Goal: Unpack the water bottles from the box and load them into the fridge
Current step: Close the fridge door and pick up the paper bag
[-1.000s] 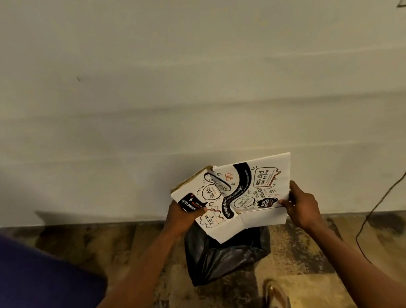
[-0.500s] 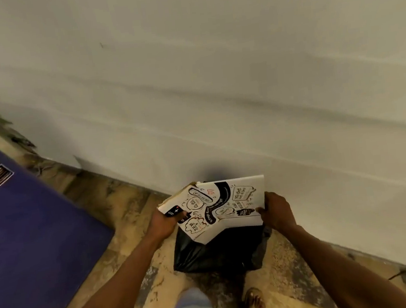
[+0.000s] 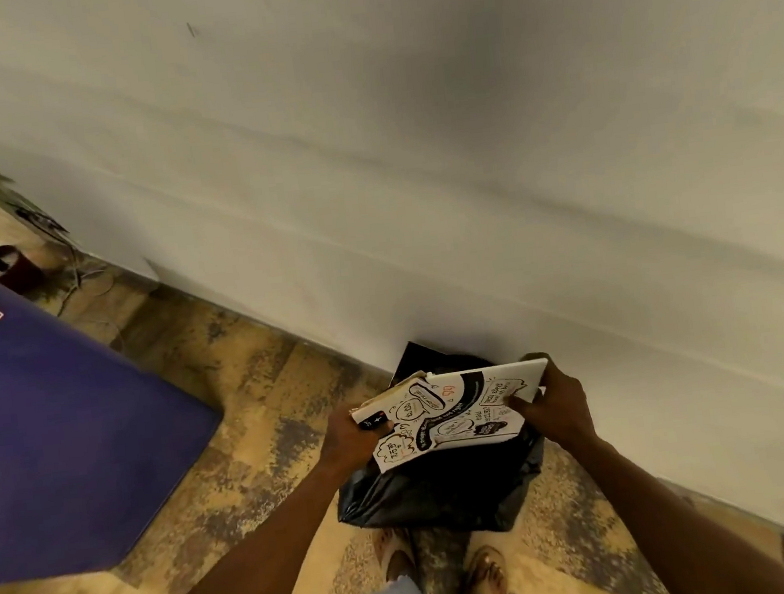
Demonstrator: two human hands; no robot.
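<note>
Left hand (image 3: 349, 439): arm outstretched, grips flattened box's (image 3: 445, 412) left edge.
Right hand (image 3: 554, 405): pinches its right edge (thumb on top).
Box: spans both hands, above black bag (image 3: 439, 490).

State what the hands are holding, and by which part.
Both hold the flattened printed box above a black bag: the left hand grips its left end, the right hand its right end.

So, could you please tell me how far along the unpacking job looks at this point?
Done: the box is folded flat, so it looks emptied. In hand: the left hand and right hand grip it over a black bin bag by the wall. Left: dropping it in. No bottles show, and whether the purple appliance is the fridge is unclear.
</note>
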